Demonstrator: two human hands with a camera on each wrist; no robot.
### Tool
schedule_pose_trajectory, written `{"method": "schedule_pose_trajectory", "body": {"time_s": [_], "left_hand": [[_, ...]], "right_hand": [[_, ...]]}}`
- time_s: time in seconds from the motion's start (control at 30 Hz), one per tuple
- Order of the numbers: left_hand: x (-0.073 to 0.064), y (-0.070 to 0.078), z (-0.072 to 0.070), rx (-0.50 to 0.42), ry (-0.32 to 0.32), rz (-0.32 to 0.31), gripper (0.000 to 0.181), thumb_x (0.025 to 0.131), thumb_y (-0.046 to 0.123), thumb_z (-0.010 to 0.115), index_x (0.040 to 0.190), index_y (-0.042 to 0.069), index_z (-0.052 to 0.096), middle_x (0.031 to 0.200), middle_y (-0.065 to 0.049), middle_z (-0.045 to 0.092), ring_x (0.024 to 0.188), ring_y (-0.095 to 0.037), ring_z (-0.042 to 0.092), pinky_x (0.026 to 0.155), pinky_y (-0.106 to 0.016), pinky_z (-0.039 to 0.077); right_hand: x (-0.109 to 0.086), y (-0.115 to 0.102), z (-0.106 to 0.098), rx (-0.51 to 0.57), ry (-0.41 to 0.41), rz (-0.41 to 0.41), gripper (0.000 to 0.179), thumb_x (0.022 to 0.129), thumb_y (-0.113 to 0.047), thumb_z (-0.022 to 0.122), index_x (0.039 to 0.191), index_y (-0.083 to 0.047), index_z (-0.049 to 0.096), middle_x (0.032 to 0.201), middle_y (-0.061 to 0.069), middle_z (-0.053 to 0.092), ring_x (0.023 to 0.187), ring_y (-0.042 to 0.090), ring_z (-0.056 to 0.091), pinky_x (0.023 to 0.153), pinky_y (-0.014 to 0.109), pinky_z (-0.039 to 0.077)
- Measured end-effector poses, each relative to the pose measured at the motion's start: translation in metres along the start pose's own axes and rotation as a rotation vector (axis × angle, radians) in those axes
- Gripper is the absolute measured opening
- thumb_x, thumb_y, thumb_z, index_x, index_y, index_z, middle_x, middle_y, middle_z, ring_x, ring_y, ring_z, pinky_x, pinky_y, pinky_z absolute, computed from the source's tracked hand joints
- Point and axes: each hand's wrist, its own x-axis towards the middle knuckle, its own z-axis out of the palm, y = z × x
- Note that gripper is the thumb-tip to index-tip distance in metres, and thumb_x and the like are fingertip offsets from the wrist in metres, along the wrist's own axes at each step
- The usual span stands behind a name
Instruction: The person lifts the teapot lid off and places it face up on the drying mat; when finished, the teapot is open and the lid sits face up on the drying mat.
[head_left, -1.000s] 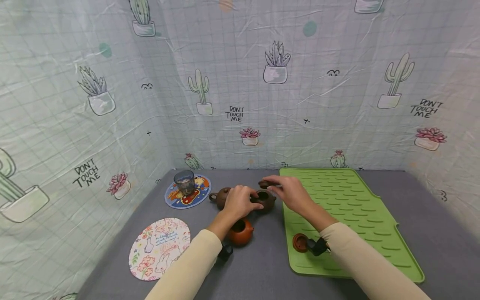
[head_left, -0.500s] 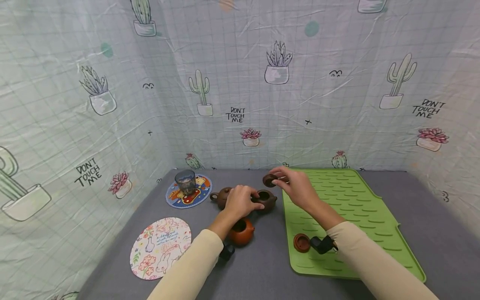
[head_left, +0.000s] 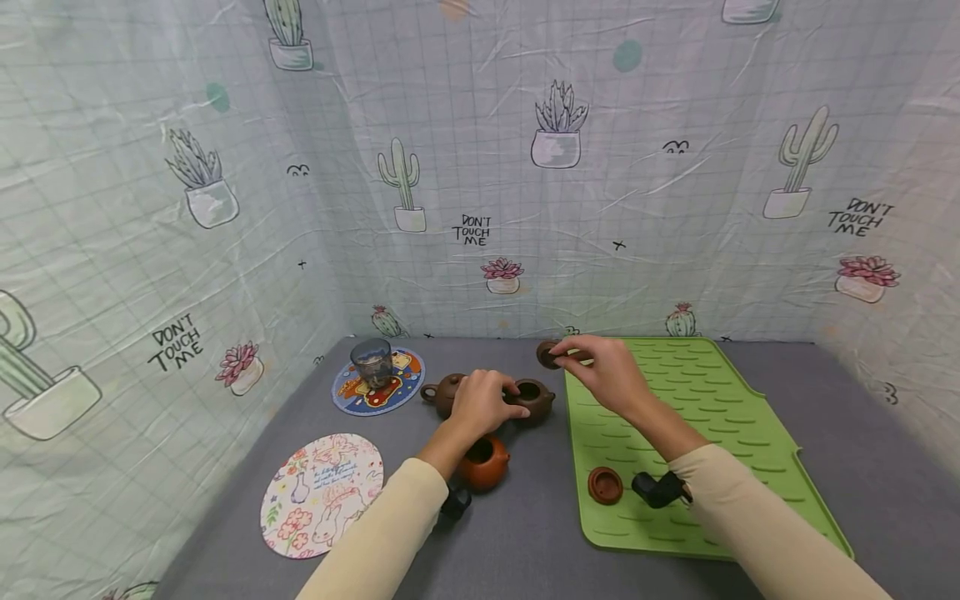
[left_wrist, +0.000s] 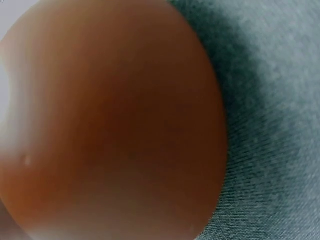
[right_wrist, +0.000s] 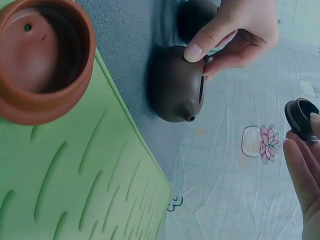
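In the head view my left hand grips a dark brown teapot by its left side; thumb and fingers sit at its rim. The pot stands uncovered on the table, spout to the right. My right hand pinches the dark lid above the left edge of the green mat. In the right wrist view the lid is tilted, its hollow underside towards the thumb. An uncovered orange-brown teapot stands below my left wrist and fills much of the left wrist view. Its handle is hidden.
Another brown teapot stands partly behind my left hand. A reddish lid lies upside down on the green mat. A glass stands on a blue round mat at back left; a pink-patterned round mat lies nearer.
My right hand has lifted the lid away from the teapot, up and to the right, turning its underside into view. The left hand keeps its grip on the pot.
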Motion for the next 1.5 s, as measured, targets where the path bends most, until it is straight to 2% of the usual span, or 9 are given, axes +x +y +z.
{"method": "schedule_pose_trajectory", "body": {"time_s": [0.6, 1.23, 1.33, 1.5], "left_hand": [[-0.001, 0.0, -0.001, -0.006, 0.009, -0.008, 0.029, 0.077, 0.045, 0.088, 0.096, 0.024, 0.082, 0.1, 0.004, 0.08, 0.088, -0.019, 0.072, 0.076, -0.036, 0.058], [-0.001, 0.001, -0.001, -0.008, 0.006, -0.02, 0.029, 0.077, 0.045, 0.088, 0.097, 0.024, 0.082, 0.102, 0.003, 0.079, 0.089, -0.019, 0.072, 0.074, -0.035, 0.057], [-0.001, 0.001, 0.0, -0.02, -0.002, -0.03, 0.029, 0.077, 0.043, 0.088, 0.098, 0.023, 0.082, 0.103, 0.003, 0.079, 0.091, -0.019, 0.072, 0.074, -0.034, 0.058], [-0.001, 0.001, 0.002, -0.034, -0.01, -0.039, 0.029, 0.078, 0.041, 0.089, 0.098, 0.022, 0.082, 0.104, 0.002, 0.079, 0.094, -0.02, 0.071, 0.075, -0.034, 0.058]], "right_hand": [[-0.01, 0.012, -0.017, -0.031, -0.019, 0.027, 0.021, 0.089, -0.006, 0.077, 0.109, -0.01, 0.078, 0.112, 0.013, 0.078, 0.093, 0.031, 0.078, 0.074, 0.042, 0.063], [-0.025, 0.027, -0.019, -0.038, -0.043, 0.075, 0.022, 0.088, -0.003, 0.077, 0.109, -0.009, 0.078, 0.114, 0.016, 0.077, 0.094, 0.033, 0.078, 0.072, 0.041, 0.063], [-0.028, 0.028, -0.019, -0.045, -0.056, 0.086, 0.022, 0.088, -0.004, 0.077, 0.108, -0.01, 0.078, 0.114, 0.016, 0.077, 0.093, 0.032, 0.078, 0.068, 0.039, 0.062], [-0.033, 0.03, -0.016, -0.06, -0.09, 0.099, 0.022, 0.088, -0.006, 0.077, 0.109, -0.012, 0.078, 0.114, 0.015, 0.077, 0.094, 0.031, 0.078, 0.072, 0.041, 0.063]]}}
